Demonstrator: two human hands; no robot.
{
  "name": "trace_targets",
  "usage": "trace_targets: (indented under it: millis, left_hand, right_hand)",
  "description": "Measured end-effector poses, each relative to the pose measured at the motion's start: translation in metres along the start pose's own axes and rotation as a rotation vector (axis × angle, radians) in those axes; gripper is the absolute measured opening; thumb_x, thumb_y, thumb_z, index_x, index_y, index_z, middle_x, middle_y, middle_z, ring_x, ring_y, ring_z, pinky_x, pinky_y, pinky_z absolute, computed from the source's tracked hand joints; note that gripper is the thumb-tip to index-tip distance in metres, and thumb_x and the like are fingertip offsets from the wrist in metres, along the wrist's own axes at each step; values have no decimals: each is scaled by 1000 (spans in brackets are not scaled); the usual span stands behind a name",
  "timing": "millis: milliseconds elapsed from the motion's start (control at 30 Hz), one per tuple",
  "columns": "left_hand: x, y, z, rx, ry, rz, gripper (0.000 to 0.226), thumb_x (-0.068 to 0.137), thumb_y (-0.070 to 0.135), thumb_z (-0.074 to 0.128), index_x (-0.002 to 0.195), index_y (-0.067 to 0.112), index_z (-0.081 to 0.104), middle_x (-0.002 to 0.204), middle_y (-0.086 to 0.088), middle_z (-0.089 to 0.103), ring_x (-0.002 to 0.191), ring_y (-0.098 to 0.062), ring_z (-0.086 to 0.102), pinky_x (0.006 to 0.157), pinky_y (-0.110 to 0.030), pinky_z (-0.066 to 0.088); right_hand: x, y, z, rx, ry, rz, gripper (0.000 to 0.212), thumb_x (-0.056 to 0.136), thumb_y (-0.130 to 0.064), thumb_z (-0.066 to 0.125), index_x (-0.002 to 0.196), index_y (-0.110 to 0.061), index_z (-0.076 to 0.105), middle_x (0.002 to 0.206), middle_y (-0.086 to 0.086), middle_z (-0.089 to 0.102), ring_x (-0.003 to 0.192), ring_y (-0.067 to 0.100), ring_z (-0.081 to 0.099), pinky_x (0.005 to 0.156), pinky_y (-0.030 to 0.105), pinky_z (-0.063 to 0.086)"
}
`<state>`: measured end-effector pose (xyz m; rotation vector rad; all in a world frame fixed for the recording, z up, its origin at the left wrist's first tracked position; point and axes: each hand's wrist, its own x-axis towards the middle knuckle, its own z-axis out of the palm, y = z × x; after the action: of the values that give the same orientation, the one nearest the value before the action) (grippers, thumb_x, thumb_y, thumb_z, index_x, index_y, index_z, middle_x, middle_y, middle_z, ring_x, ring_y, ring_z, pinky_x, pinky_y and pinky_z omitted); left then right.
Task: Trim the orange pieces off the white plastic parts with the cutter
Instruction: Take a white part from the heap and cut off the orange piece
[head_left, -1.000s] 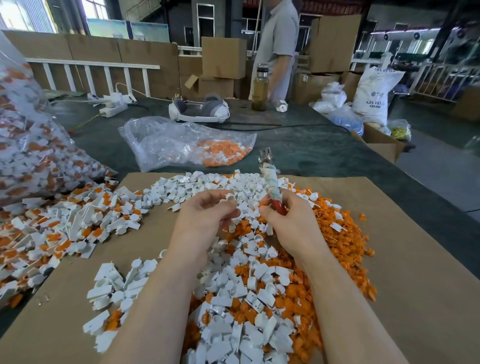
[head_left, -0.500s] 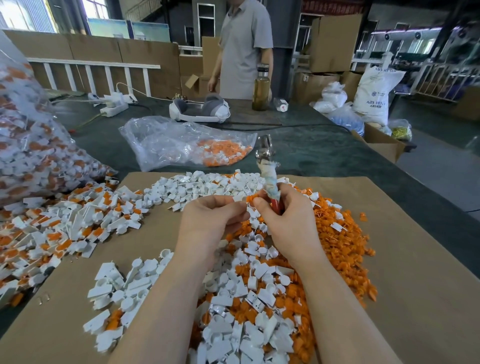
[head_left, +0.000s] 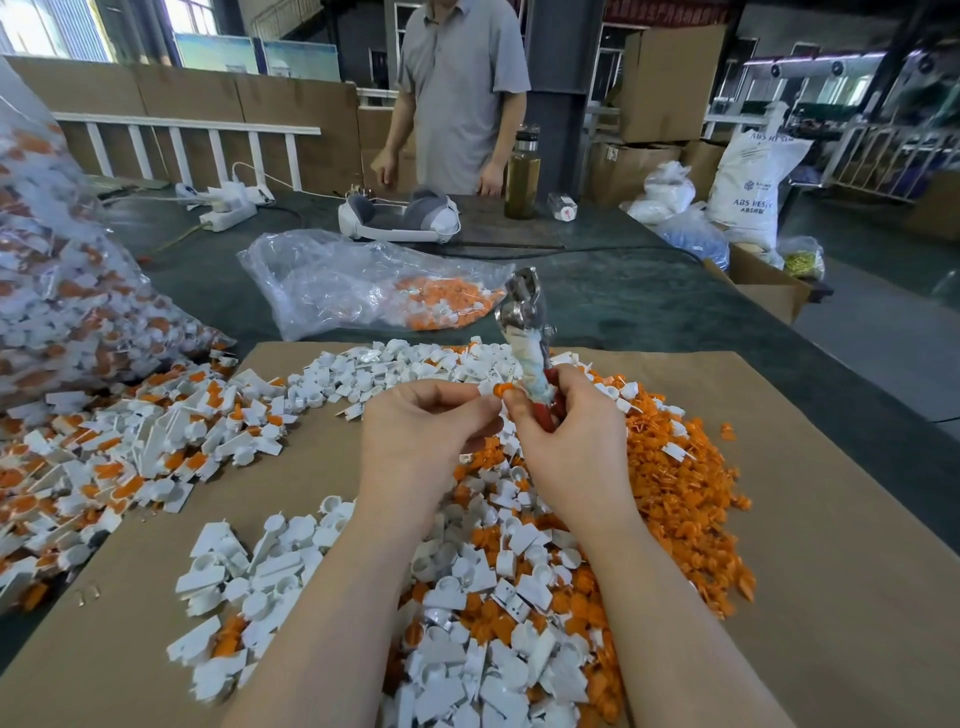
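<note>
My right hand (head_left: 571, 436) grips the cutter (head_left: 525, 338) by its red, tape-wrapped handles, metal jaws pointing up and away. My left hand (head_left: 423, 431) pinches a small white plastic part with an orange piece (head_left: 500, 389) at its fingertips, right beside my right thumb and below the cutter's jaws. Under both hands lies a heap of white parts (head_left: 483, 587) mixed with loose orange pieces (head_left: 680, 483) on a cardboard sheet (head_left: 831, 519).
White parts with orange pieces (head_left: 130, 447) spill from a big clear bag (head_left: 62, 291) at left. A clear bag of orange scraps (head_left: 384, 286) lies beyond the cardboard. A person (head_left: 457, 98) stands at the table's far side near a headset (head_left: 400, 218) and bottle (head_left: 522, 176).
Both hands have risen slightly and drawn together, with the small part now showing orange between the fingertips. The person at the far side has walked left, closer to the middle.
</note>
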<state>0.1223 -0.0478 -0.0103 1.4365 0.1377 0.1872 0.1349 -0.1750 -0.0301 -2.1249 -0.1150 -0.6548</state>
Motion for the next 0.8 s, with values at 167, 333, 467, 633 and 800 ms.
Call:
trace_targets:
  millis: [167,333,467,633,800]
  left_hand:
    - [0,-3,1,56,20,42,11,74,10,85,72,16,75,69,-4,75,70,-23,74,60,-21,58]
    - [0,-4,2,186,39,106,11,73,16,86,74,21,77,68,5,74,67,-12,72,64,-24,58]
    - [-2,-4,4,270,38,151,8,74,21,85,73,24,78,68,11,74,68,-7,71,64,-21,57]
    - [0,-5,3,288,48,144,9,76,20,84,74,24,76,69,11,74,69,-6,71,63,-19,57]
    - [3,-7,2,336,73,150,12,78,20,81,71,27,73,68,14,72,67,-3,69,61,-19,54]
  right_hand:
    - [-1,1,1,17,-8,7,14,89,-30,68,94,-23,56,73,-20,54,75,-12,55,55,6,42]
    - [0,1,0,-6,-12,20,14,89,-30,69,91,-22,57,68,-18,52,61,-3,53,54,9,41]
    - [1,-1,-2,-20,-5,16,16,89,-28,69,87,-24,54,66,-19,49,57,-4,50,51,6,37]
    - [2,0,-1,-44,-56,12,13,90,-30,68,90,-25,56,69,-20,51,62,-2,52,50,9,34]
    - [3,2,-2,-28,-145,-10,11,90,-21,65,99,-18,63,77,-16,58,68,4,56,60,19,42]
